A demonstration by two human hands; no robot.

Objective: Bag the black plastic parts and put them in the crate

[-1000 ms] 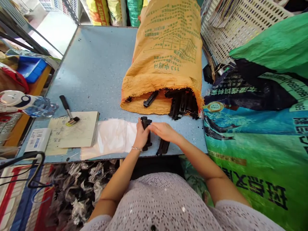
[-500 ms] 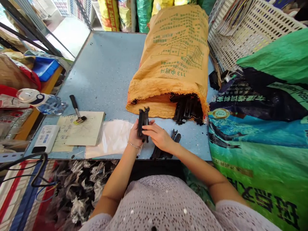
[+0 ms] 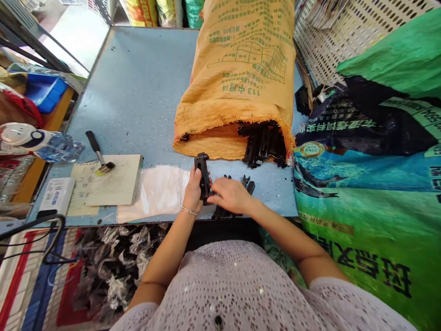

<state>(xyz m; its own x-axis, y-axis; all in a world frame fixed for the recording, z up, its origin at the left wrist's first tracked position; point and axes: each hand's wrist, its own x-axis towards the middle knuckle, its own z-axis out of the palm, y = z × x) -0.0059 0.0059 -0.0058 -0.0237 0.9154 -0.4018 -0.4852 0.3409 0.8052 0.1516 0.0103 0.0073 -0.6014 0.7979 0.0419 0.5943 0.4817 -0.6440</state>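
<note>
One black plastic part in hand, a small pile beside it, a sackful unhandled.

One long black plastic part (image 3: pixel 203 177) stood nearly upright above the near edge of the counter (image 3: pixel 138 92), gripped around its lower half by the left hand (image 3: pixel 193 195); the right hand (image 3: pixel 230 195) lay against the same part with fingers curled narrow at its base, though whether it gripped or only steadied could not be told. Several like pieces (image 3: pixel 229 208) lay in a small pile at the near edge, partly under the right hand, judged already handled. A white plastic sheet (image 3: pixel 160 193) lay flat just left of the hands. The orange woven sack (image 3: pixel 237 78), on its side mid-counter, showed many black parts (image 3: pixel 263 145) in its open mouth, so most of the work seemingly remained. A hammer (image 3: pixel 98 158) rested on a board (image 3: pixel 113 184) toward the near left corner.
</note>
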